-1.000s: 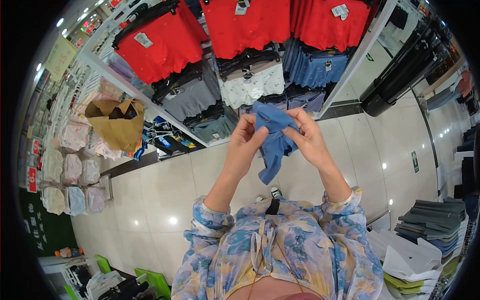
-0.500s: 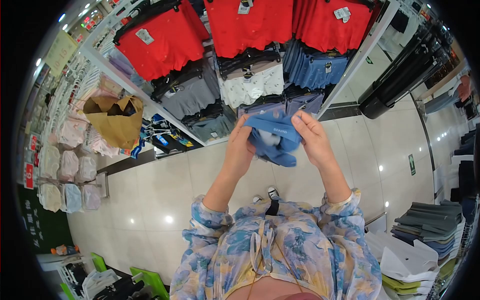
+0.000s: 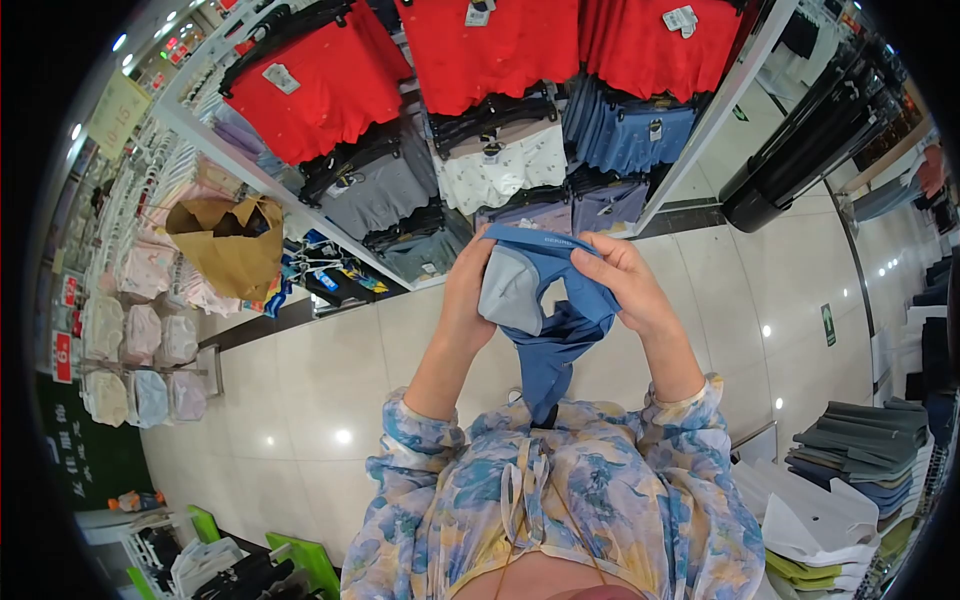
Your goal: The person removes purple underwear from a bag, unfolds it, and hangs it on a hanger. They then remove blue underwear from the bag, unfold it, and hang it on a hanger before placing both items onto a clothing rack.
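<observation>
Stretched between my hands is a pair of blue underpants [image 3: 552, 345] with a lettered waistband and a pale grey panel showing at the left. A gap opens in the middle of the cloth, and its lower part hangs toward my waist. My left hand [image 3: 468, 285] grips the left end of the waistband, its fingers mostly hidden behind the cloth. On the other side, my right hand [image 3: 630, 285] pinches the right edge, thumb in front. The garment is held up before me, above the tiled floor.
A display rack ahead carries red garments [image 3: 490, 50], white patterned shorts [image 3: 505, 165] and blue shorts [image 3: 625, 140]. A brown paper bag [image 3: 228, 245] hangs at the left by pale garments. Folded clothes [image 3: 860, 440] lie at right; a black column-like object [image 3: 800, 150] stands behind.
The underpants have been unfolded and turned, so the grey panel and the middle gap show and the lower part hangs down. Both hands still hold the edges.
</observation>
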Demonstrator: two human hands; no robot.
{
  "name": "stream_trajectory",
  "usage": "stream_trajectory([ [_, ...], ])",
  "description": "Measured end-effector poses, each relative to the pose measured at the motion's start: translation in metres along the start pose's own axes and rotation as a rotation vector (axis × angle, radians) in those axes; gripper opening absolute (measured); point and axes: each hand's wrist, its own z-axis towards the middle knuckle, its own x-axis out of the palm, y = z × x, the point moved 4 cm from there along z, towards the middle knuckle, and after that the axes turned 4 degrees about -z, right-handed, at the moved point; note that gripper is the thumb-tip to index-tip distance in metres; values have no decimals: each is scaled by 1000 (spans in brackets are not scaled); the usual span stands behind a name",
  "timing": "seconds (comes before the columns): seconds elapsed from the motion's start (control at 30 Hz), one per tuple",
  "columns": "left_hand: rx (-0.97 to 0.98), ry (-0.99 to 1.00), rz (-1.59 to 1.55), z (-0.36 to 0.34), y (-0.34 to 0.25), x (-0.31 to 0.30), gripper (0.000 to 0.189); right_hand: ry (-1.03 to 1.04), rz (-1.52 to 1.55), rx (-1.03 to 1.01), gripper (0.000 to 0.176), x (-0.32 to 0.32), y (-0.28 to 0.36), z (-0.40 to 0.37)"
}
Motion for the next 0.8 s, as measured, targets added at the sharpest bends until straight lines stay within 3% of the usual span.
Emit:
stream_trajectory([
  [0.13, 2, -84, -16, 1, 3, 1, 28, -43, 102, -40, 22, -4, 1, 1],
  [0.3, 39, -46, 21, 4, 1, 6, 25, -60, 147, -25, 19, -5, 5, -1],
  [0.37, 72, -5, 61, 5, 0, 9, 22, -18, -140, -72, 17, -7, 4, -1],
  [0.4, 158, 45, 144, 6, -3, 9, 18, -18, -140, -72, 17, -4, 7, -2],
  [0.47, 315, 119, 379, 3, -7, 10, 7, -70, -457, -105, 20, 5, 15, -3],
  [0.5, 314, 121, 379, 1, -5, 12, 7, -72, -458, -105, 20, 5, 12, -1],
  [0.57, 430, 185, 706, -7, -1, 29, 4, -155, -738, -236, 23, 1, 6, 2],
  [0.63, 349, 216, 747, -16, 5, 41, 7, -225, -639, -255, 23, -15, -8, 7],
  [0.7, 528, 502, 995, -26, 14, 58, 11, -291, -536, -270, 23, -24, -8, 7],
  [0.73, 328, 541, 831, -26, 26, 51, 13, -311, -419, -324, 22, -24, -1, 5],
  [0.77, 331, 539, 831, -25, 30, 44, 13, -329, -304, -378, 22, -25, 7, 3],
  [0.8, 147, 501, 663, -20, 39, 33, 15, -350, -263, -451, 21, -23, 13, 1],
])
